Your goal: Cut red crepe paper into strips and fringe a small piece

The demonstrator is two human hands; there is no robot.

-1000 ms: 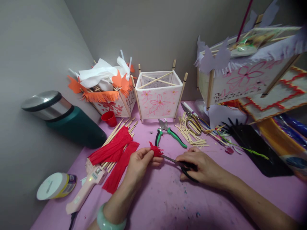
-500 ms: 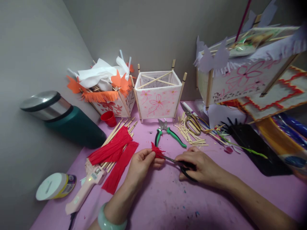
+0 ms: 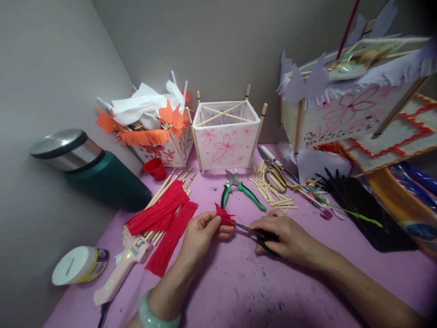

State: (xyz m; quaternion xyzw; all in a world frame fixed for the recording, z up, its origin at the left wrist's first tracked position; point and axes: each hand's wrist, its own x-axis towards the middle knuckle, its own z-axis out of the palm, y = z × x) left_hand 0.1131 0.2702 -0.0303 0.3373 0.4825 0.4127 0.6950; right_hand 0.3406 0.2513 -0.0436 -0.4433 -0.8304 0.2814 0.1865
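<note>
Between the thumb and fingers of my left hand (image 3: 205, 228) is a small piece of red crepe paper (image 3: 225, 215) with a fringed upper edge. My right hand (image 3: 282, 237) is closed round the black handles of a pair of scissors (image 3: 261, 235), whose blades point left and touch the red paper. How far the blades are apart is hard to make out. Left of my left hand lie more strips of red crepe paper (image 3: 172, 239), some over a bundle of wooden sticks (image 3: 167, 182). Green-handled pliers (image 3: 235, 187) lie open just beyond the paper.
Behind stand a white flower-drawn box (image 3: 227, 148), an orange-fringed box (image 3: 150, 146) and a purple-trimmed one (image 3: 341, 109). At left are a green bottle (image 3: 105, 177), a lidded tub (image 3: 80, 265) and a pink glue gun (image 3: 123, 271). Gold-handled scissors (image 3: 276, 176) and a black phone (image 3: 372, 214) lie right.
The scissors' handles have come slightly closer together in my right hand. My left hand and the red paper have stayed in place.
</note>
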